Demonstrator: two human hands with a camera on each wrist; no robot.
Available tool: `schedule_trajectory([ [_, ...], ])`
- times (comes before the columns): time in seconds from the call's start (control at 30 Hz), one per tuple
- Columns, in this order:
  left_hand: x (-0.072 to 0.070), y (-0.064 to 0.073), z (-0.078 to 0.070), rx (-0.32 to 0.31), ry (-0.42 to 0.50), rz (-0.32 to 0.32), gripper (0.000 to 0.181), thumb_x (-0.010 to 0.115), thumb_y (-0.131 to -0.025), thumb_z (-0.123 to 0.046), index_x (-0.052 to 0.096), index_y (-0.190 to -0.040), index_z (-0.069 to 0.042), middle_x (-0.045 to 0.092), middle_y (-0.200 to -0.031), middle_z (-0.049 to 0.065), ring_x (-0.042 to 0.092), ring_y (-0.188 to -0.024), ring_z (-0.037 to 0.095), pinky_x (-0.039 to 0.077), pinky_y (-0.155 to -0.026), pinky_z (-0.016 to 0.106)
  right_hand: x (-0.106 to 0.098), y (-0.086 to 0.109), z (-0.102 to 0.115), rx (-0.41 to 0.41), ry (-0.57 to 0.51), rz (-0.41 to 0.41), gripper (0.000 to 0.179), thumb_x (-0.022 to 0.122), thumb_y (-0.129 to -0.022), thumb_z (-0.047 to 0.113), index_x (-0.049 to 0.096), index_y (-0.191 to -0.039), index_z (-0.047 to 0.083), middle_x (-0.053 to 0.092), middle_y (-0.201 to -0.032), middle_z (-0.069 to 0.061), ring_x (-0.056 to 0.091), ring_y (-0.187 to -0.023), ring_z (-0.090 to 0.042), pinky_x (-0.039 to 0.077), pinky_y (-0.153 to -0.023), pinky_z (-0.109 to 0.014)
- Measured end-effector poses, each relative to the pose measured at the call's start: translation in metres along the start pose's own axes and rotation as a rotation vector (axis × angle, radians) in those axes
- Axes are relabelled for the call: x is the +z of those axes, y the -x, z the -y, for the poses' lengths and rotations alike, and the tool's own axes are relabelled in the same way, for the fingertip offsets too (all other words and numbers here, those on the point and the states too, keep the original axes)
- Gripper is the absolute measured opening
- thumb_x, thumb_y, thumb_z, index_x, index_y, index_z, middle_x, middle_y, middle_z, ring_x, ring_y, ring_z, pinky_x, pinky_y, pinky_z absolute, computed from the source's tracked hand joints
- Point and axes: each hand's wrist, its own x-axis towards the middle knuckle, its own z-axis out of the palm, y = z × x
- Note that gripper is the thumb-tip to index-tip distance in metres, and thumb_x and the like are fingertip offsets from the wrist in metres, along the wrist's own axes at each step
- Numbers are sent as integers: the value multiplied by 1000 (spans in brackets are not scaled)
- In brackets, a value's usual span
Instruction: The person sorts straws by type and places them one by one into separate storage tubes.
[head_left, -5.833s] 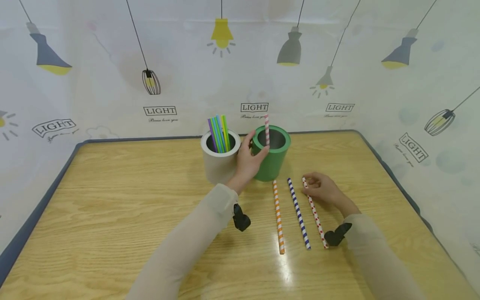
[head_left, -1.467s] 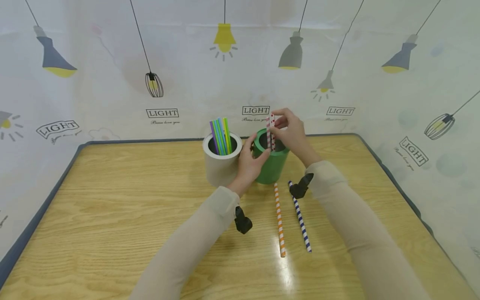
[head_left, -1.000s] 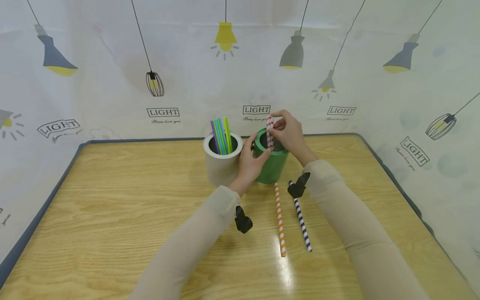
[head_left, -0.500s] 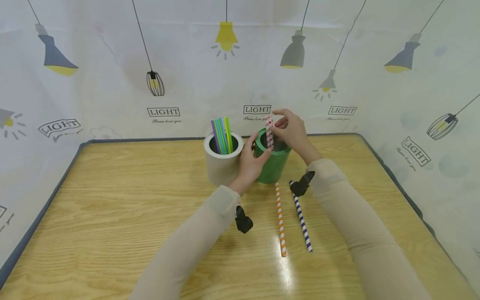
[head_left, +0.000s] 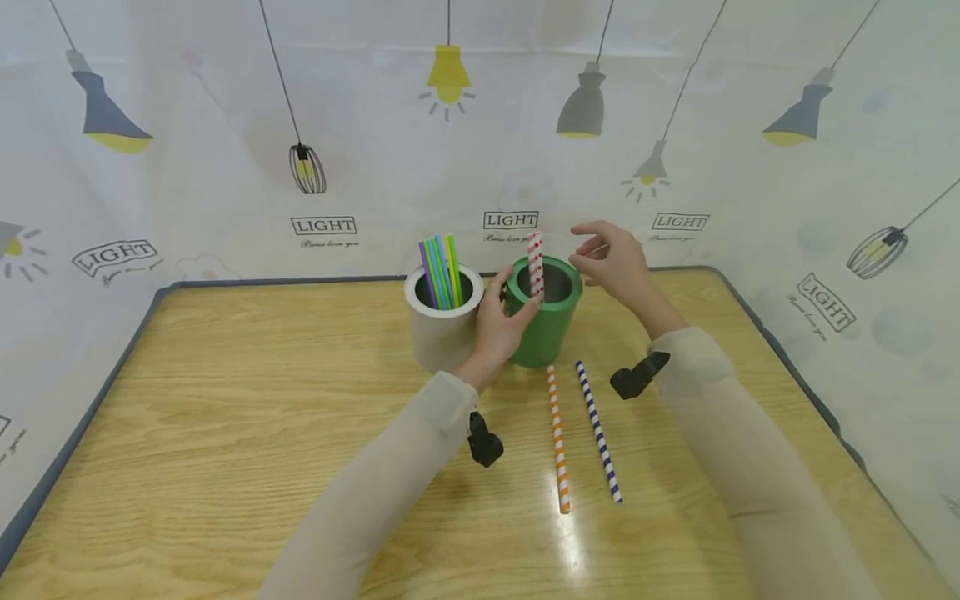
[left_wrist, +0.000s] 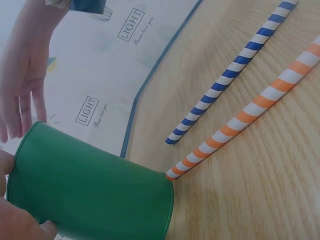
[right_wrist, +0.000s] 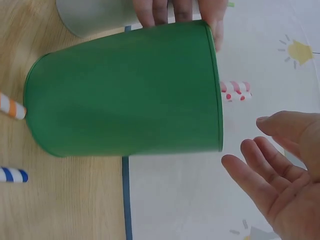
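Observation:
My left hand [head_left: 501, 329] holds the green cup [head_left: 546, 333] by its left side, thumb in front and fingers round the rim. Two paper straws stand together inside, leaning on the near rim: a pink-striped one [right_wrist: 235, 86] and a red-dotted one [right_wrist: 239, 95]. Just right of the rim, in the air, is my right hand [head_left: 618, 262], fingers loosely bent with nothing between them; the right wrist view shows its bare palm. On the table in front of the cup lie an orange-striped straw [head_left: 558, 442] and a blue-striped straw [head_left: 598, 429], side by side.
A white cup [head_left: 441, 342] with several bright purple, blue, green and yellow straws [head_left: 442, 273] stands left of the green cup, close to my left hand. The wooden table [head_left: 247, 433] ends at a backdrop sheet [head_left: 360, 125] printed with lamps.
My right hand picked the red-dotted straw off the table, brought it into the green cup beside the pink-striped one, let go, and moved right. The left hand stayed on the cup.

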Motion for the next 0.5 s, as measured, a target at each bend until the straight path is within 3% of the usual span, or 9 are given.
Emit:
schedule_trajectory([
  [0.23, 0, 0, 1, -1, -12, 2, 63, 65, -85, -15, 35, -141, -11, 36, -142, 7, 34, -128, 23, 32, -105, 35, -7, 20, -16, -19, 30, 60, 39, 61, -88, 10, 52, -126, 4, 59, -97, -18, 61, -85, -31, 57, -62, -36],
  [0.5, 0, 0, 0, -8, -20, 9, 64, 65, -86, -15, 34, -141, -14, 34, -143, 5, 32, -129, 22, 31, -106, 33, -5, 43, -43, 57, 14, 156, 42, 60, -89, 14, 49, -129, 3, 57, -101, -19, 60, -90, -36, 56, -66, -42],
])
